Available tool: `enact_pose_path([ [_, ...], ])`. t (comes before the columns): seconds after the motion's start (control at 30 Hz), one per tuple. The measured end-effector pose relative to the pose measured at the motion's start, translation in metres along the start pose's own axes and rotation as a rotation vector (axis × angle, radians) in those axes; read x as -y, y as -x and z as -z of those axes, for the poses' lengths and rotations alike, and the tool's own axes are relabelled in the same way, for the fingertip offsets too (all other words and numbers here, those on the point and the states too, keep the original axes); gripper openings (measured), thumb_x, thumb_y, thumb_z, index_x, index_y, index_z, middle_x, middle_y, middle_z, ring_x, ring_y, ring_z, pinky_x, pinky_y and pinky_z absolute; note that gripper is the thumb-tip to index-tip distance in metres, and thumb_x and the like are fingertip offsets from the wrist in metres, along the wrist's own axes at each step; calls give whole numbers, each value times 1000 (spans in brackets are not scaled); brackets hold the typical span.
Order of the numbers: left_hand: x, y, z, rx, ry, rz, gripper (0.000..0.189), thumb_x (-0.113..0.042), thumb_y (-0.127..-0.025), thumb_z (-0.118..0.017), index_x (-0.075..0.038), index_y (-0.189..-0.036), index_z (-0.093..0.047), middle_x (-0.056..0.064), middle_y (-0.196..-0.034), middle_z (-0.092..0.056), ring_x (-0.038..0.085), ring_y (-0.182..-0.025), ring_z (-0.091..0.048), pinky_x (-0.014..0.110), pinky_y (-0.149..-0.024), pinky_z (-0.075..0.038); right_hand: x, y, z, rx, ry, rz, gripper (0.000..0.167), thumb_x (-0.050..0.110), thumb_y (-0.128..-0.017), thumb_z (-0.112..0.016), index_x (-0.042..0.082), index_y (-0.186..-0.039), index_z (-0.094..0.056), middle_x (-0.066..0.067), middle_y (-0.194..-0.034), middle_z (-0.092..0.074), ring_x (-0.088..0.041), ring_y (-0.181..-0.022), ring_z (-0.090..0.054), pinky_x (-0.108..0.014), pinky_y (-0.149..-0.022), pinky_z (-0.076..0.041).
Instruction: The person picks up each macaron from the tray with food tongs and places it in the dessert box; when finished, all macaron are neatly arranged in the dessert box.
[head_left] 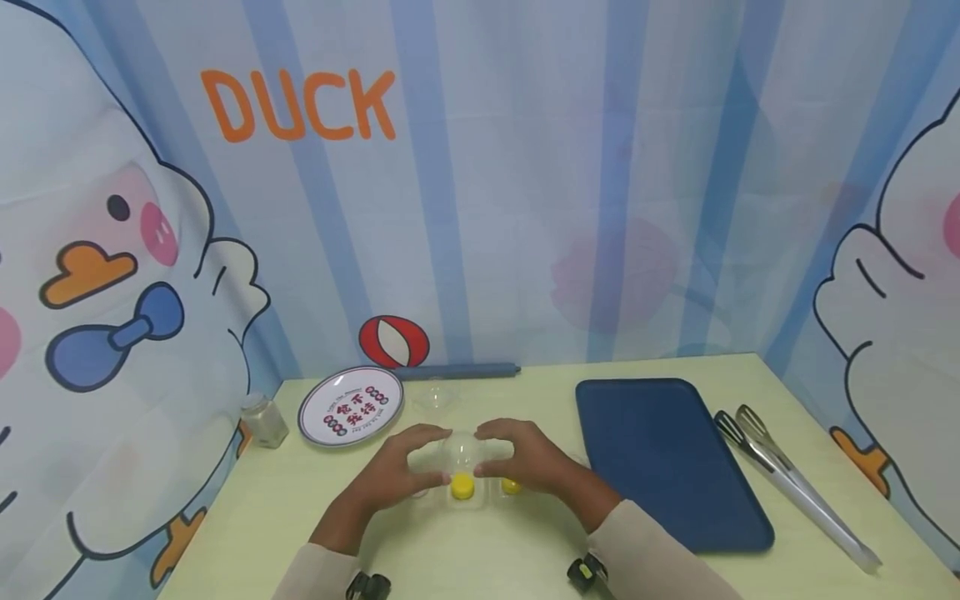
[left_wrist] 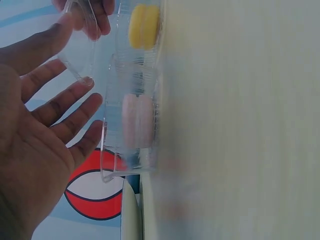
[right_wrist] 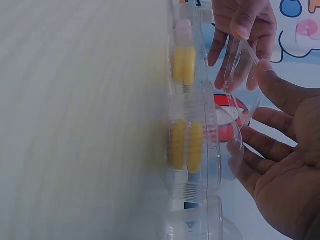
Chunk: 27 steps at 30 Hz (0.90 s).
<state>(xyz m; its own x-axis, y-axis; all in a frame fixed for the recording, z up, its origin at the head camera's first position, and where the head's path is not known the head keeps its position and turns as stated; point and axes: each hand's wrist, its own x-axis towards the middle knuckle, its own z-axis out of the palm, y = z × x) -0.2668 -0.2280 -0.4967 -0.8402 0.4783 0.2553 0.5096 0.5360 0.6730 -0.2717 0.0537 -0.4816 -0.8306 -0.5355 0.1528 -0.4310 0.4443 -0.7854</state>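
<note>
Between my left hand (head_left: 384,473) and right hand (head_left: 534,460) is a clear plastic domed lid (head_left: 463,448), tilted, its rim pinched by both hands from opposite sides. Just below it, a clear plastic box on the table holds a yellow macaron (head_left: 462,486). To the left, a clear box (left_wrist: 112,145) contains a pink macaron (left_wrist: 137,121); its top shows no lid in the left wrist view. Another yellow macaron (right_wrist: 186,146) lies in a box on the right, under a domed lid (right_wrist: 231,150). In the head view, my right hand partly hides that box.
Behind my hands lies another clear domed lid (head_left: 435,397). A printed plate (head_left: 351,407), a glass jar (head_left: 263,421) and a blue-grey rod (head_left: 459,371) stand or lie at the back left. A dark blue tray (head_left: 667,467) and metal tongs (head_left: 802,492) occupy the right side.
</note>
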Motion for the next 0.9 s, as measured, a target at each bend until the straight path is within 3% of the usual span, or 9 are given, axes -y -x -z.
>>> enact_pose_path([
  [0.3, -4, 4, -4, 29, 10, 88, 64, -26, -89, -92, -11, -146, -69, 11, -152, -67, 41, -148, -56, 71, -123, -43, -3, 4, -5, 0, 70, 35, 58, 29, -95, -87, 1, -143, -69, -21, -155, -63, -46, -153, -50, -70, -125, -41],
  [0.6, -3, 5, -10, 16, 14, 115, 62, -26, -85, -95, -15, -141, -73, 11, -149, -68, 42, -147, -54, 73, -123, -41, -6, 10, -6, 18, 112, 76, 56, 27, -96, -86, 0, -142, -69, -24, -154, -62, -50, -153, -48, -72, -124, -40],
  [0.9, 1, 9, -10, 34, -11, 98, 66, -28, -79, -99, -14, -138, -75, 11, -142, -69, 40, -141, -57, 71, -121, -43, -7, 11, -11, 25, 168, 116, 56, 28, -93, -89, 0, -138, -71, -20, -146, -68, -47, -148, -54, -70, -121, -44],
])
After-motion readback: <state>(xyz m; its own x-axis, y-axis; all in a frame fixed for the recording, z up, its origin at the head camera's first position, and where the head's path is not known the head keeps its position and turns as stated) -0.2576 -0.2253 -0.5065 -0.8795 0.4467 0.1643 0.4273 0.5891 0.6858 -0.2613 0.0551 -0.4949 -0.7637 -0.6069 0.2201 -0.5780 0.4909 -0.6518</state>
